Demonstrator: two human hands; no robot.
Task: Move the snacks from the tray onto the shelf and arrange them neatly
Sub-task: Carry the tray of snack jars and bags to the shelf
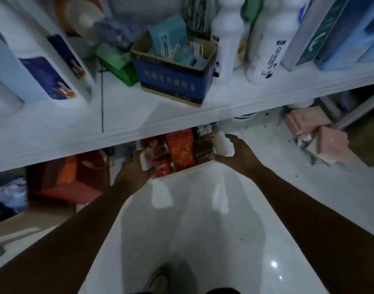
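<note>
A white tray (pixel 225 145) packed with snacks hangs low, just under the front edge of the white shelf (pixel 182 112). In it I see a red box with orange circles (pixel 181 151), dark red packets (pixel 155 152) to its left and brown packets (pixel 205 146) to its right. My left hand (pixel 134 169) grips the tray's left side. On the right side, my right hand (pixel 239 152) holds the rim with the thumb raised. The far part of the tray is hidden beneath the shelf board.
The shelf carries a blue cardboard box (pixel 173 81) of small packs, white bottles (pixel 226 39), large white jugs (pixel 44 71), a green packet (pixel 118 62) and tall boxes (pixel 338 32). On the white floor stand red-orange boxes (pixel 71 177) and pink boxes (pixel 322 136).
</note>
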